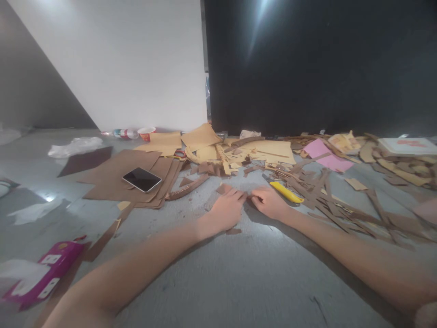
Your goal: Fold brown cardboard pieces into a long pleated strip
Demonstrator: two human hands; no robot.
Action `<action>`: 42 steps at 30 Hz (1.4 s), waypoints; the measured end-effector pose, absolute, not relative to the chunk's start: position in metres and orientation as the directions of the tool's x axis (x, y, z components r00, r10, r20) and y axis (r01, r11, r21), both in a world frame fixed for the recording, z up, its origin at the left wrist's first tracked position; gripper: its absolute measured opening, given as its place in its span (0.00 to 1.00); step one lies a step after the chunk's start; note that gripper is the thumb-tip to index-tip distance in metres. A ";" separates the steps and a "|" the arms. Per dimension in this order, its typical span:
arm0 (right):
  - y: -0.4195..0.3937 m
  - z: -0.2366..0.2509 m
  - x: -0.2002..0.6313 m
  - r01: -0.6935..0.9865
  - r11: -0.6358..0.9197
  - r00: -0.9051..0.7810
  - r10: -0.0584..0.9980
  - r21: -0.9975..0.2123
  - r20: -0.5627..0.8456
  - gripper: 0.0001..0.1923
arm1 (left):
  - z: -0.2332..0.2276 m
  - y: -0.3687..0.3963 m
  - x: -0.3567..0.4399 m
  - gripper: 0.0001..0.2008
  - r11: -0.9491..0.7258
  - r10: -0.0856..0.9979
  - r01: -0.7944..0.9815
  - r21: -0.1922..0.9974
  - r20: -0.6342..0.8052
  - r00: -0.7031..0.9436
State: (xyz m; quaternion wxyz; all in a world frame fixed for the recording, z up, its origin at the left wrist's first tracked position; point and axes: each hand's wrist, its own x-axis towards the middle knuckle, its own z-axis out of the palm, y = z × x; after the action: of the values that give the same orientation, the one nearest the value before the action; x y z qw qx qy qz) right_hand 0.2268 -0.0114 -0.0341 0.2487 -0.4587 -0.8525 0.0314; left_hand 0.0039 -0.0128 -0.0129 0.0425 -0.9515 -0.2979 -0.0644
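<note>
Your left hand (227, 210) and right hand (271, 202) meet fingertip to fingertip on the grey floor (239, 273), fingers curled, pinching a small brown cardboard scrap (223, 188) at centre. A yellow utility knife (287, 192) lies at two o'clock, beside your right hand.

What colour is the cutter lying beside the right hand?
Yellow; the cutter shows best in the head view.

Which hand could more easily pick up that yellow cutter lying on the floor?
Probably the right hand: the yellow plastic utility knife lies just beside it, on its far right side, while the left hand rests further off, across from it.
</note>
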 end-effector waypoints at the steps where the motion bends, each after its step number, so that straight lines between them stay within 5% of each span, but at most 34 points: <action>1: -0.012 -0.034 0.227 0.766 0.580 -0.459 0.795 -0.277 0.396 0.15 | -0.013 -0.013 0.004 0.19 -0.819 0.560 0.572 -0.045 0.153 0.814; 42: -0.013 -0.035 0.227 0.783 0.597 -0.488 0.764 -0.176 0.423 0.15 | -0.017 -0.010 0.004 0.18 -0.834 0.528 0.545 -0.086 0.165 0.833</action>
State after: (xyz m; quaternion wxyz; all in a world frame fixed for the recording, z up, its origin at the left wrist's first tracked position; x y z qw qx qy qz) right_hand 0.2268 -0.0131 -0.0354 0.2346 -0.4484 -0.8623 -0.0202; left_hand 0.0035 -0.0102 -0.0170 0.0647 -0.9552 -0.2808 -0.0671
